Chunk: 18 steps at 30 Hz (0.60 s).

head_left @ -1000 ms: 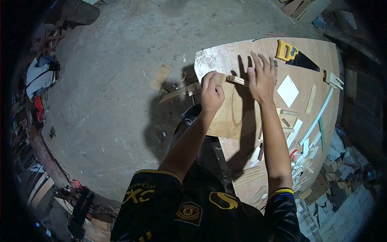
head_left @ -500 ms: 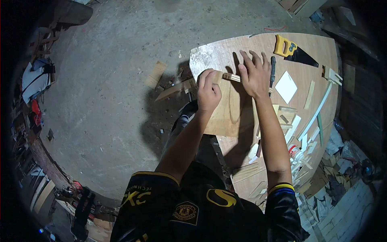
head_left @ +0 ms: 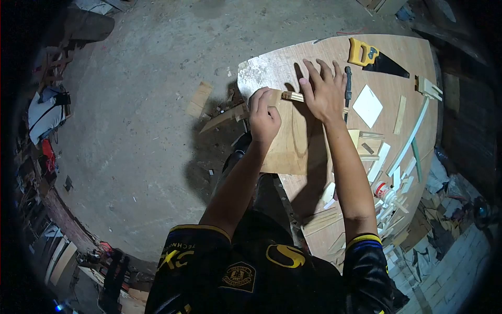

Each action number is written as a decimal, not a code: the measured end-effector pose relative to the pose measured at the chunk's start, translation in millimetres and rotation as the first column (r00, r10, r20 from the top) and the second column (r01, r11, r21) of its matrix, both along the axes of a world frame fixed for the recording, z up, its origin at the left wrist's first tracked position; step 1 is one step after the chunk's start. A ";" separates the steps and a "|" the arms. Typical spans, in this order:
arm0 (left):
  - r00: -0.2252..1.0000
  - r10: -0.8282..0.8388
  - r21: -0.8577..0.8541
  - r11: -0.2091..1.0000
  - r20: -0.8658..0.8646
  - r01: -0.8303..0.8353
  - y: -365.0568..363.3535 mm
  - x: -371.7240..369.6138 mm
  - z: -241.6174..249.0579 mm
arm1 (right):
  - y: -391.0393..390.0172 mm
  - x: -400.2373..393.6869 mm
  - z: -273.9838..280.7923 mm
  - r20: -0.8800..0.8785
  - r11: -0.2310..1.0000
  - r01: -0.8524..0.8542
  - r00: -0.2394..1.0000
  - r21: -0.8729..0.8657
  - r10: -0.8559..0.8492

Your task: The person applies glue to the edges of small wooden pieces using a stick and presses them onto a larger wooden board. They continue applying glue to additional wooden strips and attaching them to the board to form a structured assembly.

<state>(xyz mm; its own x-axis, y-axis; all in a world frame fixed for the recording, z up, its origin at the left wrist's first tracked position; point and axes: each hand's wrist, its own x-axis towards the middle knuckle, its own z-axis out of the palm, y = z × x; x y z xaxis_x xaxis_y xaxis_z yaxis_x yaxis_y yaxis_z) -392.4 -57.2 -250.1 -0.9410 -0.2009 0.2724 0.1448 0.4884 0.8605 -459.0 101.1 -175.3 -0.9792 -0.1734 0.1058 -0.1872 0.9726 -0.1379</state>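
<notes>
Head view showed the left hand [head_left: 265,123] clamped on a block [head_left: 275,97], likely light, stiff, best gripped edgewise; the right hand [head_left: 324,100] splayed.

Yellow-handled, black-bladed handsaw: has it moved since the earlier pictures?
No; the handsaw keeps its place beyond the flat white diamond-shaped piece.
</notes>
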 end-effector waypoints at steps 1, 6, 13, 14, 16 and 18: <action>1.000 -0.005 -0.004 1.000 -0.001 0.005 0.5 0.7 -0.4 | 1.0 0.8 2.2 -0.011 1.000 -0.001 1.000 0.000 0.001; 0.996 0.008 -0.060 0.998 -0.086 -0.013 3.5 1.3 -9.3 | 22.6 2.9 39.2 -0.288 0.928 0.034 0.946 -0.372 -0.150; 0.999 -0.019 -0.177 0.984 -0.035 0.012 5.0 -0.9 -13.9 | 77.4 94.9 85.1 -0.093 0.445 0.245 0.785 -0.861 -0.613; 0.999 0.004 -0.144 0.990 -0.046 -0.011 5.9 -1.3 -18.5 | 83.2 116.0 85.2 -0.010 0.385 0.312 0.765 -0.868 -0.644; 0.999 -0.008 -0.117 0.993 -0.044 0.003 5.6 0.0 -15.6 | 96.6 163.9 72.7 0.095 0.289 0.405 0.706 -0.868 -0.702; 0.993 -0.057 -0.087 0.995 -0.099 0.048 3.0 -3.0 -7.7 | 104.2 214.5 73.1 0.187 0.222 0.445 0.705 -0.867 -0.684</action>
<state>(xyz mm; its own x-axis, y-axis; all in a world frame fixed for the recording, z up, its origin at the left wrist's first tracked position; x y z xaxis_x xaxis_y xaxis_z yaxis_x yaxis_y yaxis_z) -395.4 -54.2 -257.9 -0.9163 -0.1240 0.3808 0.2567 0.5480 0.7961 -244.5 205.3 -102.3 -0.7092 0.7048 0.0163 0.2250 0.2483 -0.9422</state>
